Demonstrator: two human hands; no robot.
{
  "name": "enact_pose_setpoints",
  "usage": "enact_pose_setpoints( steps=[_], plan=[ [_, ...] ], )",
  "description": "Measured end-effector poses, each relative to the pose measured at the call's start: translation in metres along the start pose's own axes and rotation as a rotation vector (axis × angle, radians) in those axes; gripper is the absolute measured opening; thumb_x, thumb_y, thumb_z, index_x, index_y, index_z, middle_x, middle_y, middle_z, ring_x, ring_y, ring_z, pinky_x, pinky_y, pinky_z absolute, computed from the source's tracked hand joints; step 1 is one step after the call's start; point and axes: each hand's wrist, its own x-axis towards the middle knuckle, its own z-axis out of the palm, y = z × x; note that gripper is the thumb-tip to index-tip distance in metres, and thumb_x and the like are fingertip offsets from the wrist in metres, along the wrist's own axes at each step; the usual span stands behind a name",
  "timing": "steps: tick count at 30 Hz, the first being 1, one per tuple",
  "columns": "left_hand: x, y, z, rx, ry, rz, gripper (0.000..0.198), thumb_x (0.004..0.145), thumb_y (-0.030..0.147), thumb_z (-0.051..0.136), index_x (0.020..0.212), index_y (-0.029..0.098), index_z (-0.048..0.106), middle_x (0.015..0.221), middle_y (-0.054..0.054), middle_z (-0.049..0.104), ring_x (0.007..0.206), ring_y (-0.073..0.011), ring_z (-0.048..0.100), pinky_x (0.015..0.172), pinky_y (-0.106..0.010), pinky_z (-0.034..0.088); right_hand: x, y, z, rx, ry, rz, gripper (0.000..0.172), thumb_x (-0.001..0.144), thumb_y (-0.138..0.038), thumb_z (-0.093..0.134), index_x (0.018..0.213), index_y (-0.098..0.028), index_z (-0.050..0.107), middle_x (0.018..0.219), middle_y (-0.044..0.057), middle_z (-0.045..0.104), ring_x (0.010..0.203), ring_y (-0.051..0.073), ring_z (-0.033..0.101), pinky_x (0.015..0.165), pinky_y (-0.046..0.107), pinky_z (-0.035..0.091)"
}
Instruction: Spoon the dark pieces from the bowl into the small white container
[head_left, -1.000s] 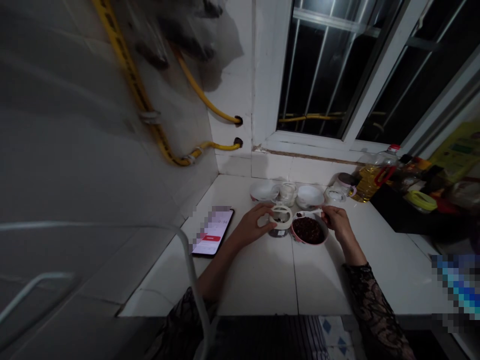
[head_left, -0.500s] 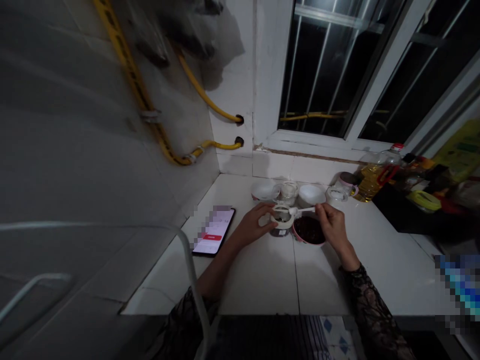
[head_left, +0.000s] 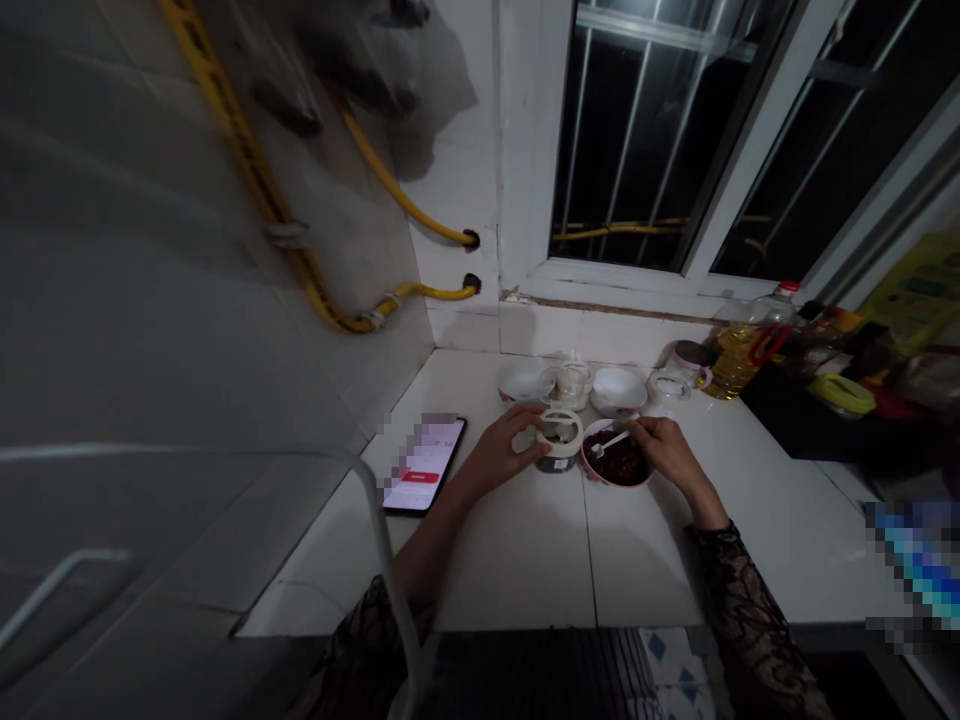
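Note:
My left hand [head_left: 510,450] grips the rim of a small clear seasoning jar [head_left: 559,452] with a white collar, standing on the counter. Its lid is up, and some dark contents show inside. In my right hand [head_left: 664,447], pinched by the handle, is a small white spoon [head_left: 613,441]. The spoon's head is over the bowl [head_left: 619,484], which holds a dark red, chunky mix; whether it touches the mix I cannot tell. This bowl stands just right of the jar.
Behind are a white bowl [head_left: 619,390], another bowl [head_left: 521,382], a glass jar [head_left: 574,384] and a second jar [head_left: 670,388]. A lit phone [head_left: 427,465] lies at left. An oil bottle [head_left: 731,360] and a dark box [head_left: 787,415] stand at right.
My right hand has brought the spoon from above the jar's mouth to over the bowl of dark red mix, its head now lower. My left hand has stayed on the jar.

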Motion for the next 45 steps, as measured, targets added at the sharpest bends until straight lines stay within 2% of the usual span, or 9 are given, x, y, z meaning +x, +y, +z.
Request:
enact_pose_setpoints(
  steps=[10,17,24,29,35,40,45],
  plan=[
    [0.001,0.003,-0.001,0.001,-0.008,0.000,0.016,0.085,0.034,0.071,0.093,0.021,0.065,0.124,-0.012,0.067,0.117,-0.0251,0.064,0.101,-0.042,0.051,0.003,-0.001,-0.007,0.233,-0.132,0.133,0.050,0.071,-0.066,0.059,0.050,-0.021,0.054,0.041,-0.006,0.036,0.042,0.008,0.029,0.046,0.026,0.021],
    [0.001,0.001,-0.001,0.000,-0.002,0.004,0.016,0.084,0.034,0.071,0.092,0.021,0.065,0.124,-0.012,0.067,0.117,-0.0256,0.065,0.101,-0.043,0.051,0.007,0.004,-0.010,0.307,-0.092,0.215,0.043,0.065,-0.059,0.061,0.048,-0.021,0.053,0.039,-0.006,0.036,0.040,0.007,0.027,0.043,0.025,0.017],
    [0.000,0.002,-0.001,-0.003,-0.003,0.002,0.017,0.085,0.034,0.071,0.092,0.021,0.065,0.125,-0.012,0.067,0.117,-0.0259,0.065,0.102,-0.043,0.051,0.011,0.011,-0.015,0.413,-0.129,0.283,0.041,0.063,-0.058,0.064,0.049,-0.022,0.051,0.038,-0.006,0.037,0.036,0.006,0.024,0.040,0.025,0.014],
    [0.001,0.001,-0.001,0.002,-0.001,0.004,0.016,0.084,0.034,0.071,0.093,0.021,0.065,0.124,-0.011,0.068,0.117,-0.0254,0.065,0.101,-0.043,0.052,0.009,0.013,-0.019,0.360,-0.135,0.231,0.047,0.066,-0.063,0.064,0.049,-0.022,0.048,0.039,-0.007,0.036,0.039,0.007,0.024,0.042,0.024,0.015],
    [0.001,0.002,-0.001,0.005,-0.008,-0.002,0.016,0.085,0.034,0.070,0.092,0.021,0.064,0.125,-0.011,0.067,0.117,-0.0255,0.065,0.102,-0.043,0.051,-0.001,-0.002,-0.013,0.268,-0.220,0.097,0.055,0.067,-0.070,0.063,0.049,-0.021,0.048,0.043,-0.007,0.036,0.046,0.007,0.028,0.045,0.024,0.020],
    [0.001,0.003,-0.001,0.002,0.002,-0.002,0.017,0.084,0.035,0.070,0.092,0.021,0.065,0.123,-0.012,0.068,0.116,-0.0264,0.065,0.101,-0.043,0.052,0.002,0.002,-0.015,0.294,-0.218,0.159,0.049,0.066,-0.065,0.064,0.049,-0.020,0.053,0.040,-0.006,0.038,0.042,0.007,0.028,0.044,0.024,0.019],
    [0.001,0.004,-0.002,-0.003,-0.003,-0.003,0.016,0.084,0.033,0.071,0.092,0.021,0.065,0.123,-0.011,0.068,0.117,-0.0261,0.065,0.102,-0.044,0.051,0.008,0.014,-0.020,0.347,-0.175,0.237,0.042,0.064,-0.058,0.063,0.047,-0.022,0.051,0.037,-0.005,0.039,0.037,0.007,0.027,0.040,0.024,0.016]
  ],
)
